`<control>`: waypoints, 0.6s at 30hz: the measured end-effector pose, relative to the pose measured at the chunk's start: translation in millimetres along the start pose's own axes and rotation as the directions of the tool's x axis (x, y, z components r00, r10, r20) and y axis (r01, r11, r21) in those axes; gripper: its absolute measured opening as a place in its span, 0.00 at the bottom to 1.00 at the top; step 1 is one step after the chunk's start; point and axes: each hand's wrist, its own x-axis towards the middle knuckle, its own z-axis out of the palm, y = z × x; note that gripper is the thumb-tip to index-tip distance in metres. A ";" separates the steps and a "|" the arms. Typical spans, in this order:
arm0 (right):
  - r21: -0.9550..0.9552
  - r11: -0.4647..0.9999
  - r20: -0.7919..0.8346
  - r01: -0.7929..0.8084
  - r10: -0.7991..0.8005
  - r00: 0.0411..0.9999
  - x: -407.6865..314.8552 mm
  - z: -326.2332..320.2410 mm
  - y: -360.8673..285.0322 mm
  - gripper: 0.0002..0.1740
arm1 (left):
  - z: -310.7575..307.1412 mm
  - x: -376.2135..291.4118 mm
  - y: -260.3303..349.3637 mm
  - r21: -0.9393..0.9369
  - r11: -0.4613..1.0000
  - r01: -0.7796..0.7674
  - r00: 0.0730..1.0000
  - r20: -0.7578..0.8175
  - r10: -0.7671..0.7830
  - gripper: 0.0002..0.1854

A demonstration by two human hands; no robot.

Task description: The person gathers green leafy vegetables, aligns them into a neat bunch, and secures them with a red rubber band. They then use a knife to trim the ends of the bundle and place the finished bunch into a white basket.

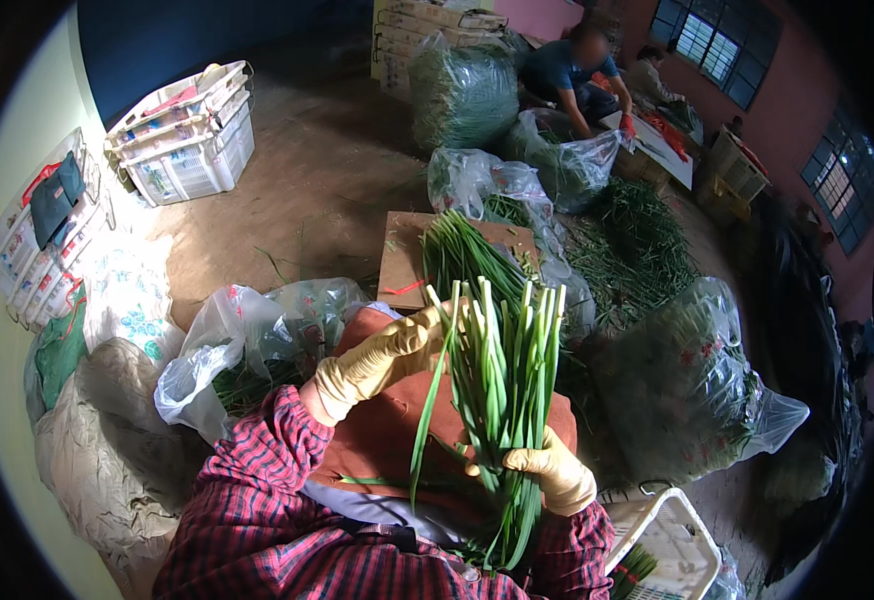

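A bunch of long green leafy stalks with pale cut ends, perhaps garlic chives (497, 375), stands nearly upright over my lap. Around its lower, leafy part my right hand (553, 469), in a yellowish rubber glove, is closed. My left hand (388, 360), gloved alike, is raised at the left of the pale ends; its fingertips are partly behind the stalks, so its hold is unclear. One long leaf hangs apart on the bunch's left side. Beneath lies a reddish-brown cloth (384, 442) on my lap. More stalks (467, 251) rest on a brown board (403, 255) just ahead.
Open plastic bags of greens stand left (204, 375) and ahead (459, 180); a full one (677, 382) is at right. A white crate (677, 525) holds tied greens. Loose greens (624, 255) cover floor. Stacked crates (182, 142) stand back left. Two people (568, 75) work farther off.
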 end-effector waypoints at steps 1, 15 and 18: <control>0.068 0.998 0.021 -0.013 0.012 1.000 4.4 7.0 3.6 0.31 | 4.4 -2.8 -6.7 -0.098 0.995 0.016 0.999 0.040 -0.012 0.55; -0.482 0.856 -0.261 0.186 -0.343 0.902 32.4 26.8 -7.6 0.31 | 32.9 -0.1 -7.1 -0.132 0.983 0.129 0.970 -0.189 -0.153 0.35; -0.674 0.703 -0.298 0.227 -0.539 0.788 43.0 32.8 -29.5 0.23 | 35.1 5.1 -15.1 0.005 0.997 0.080 0.974 -0.213 -0.077 0.35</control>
